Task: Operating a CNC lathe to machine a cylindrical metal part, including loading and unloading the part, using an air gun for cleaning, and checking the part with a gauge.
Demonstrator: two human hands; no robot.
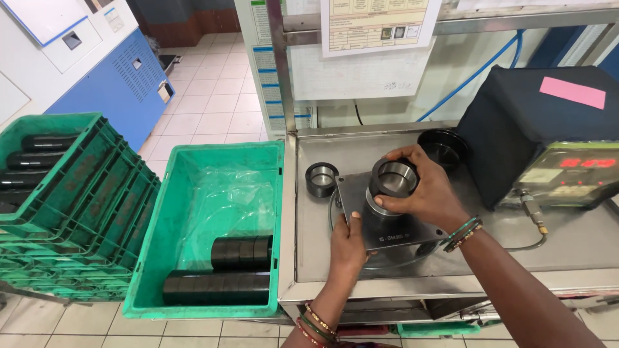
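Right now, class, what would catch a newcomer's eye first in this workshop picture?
At the centre of the steel bench, the right hand grips a dark metal ring seated on a grey plate, while the left hand steadies the plate's near edge. Left of the bench, a bright green crate holds rows of black rings.

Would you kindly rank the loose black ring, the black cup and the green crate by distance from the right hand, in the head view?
1. Black cup: just beyond the right hand, toward the back of the tray.
2. Loose black ring: to the hand's left, on the tray.
3. Green crate: farthest, left of the bench.
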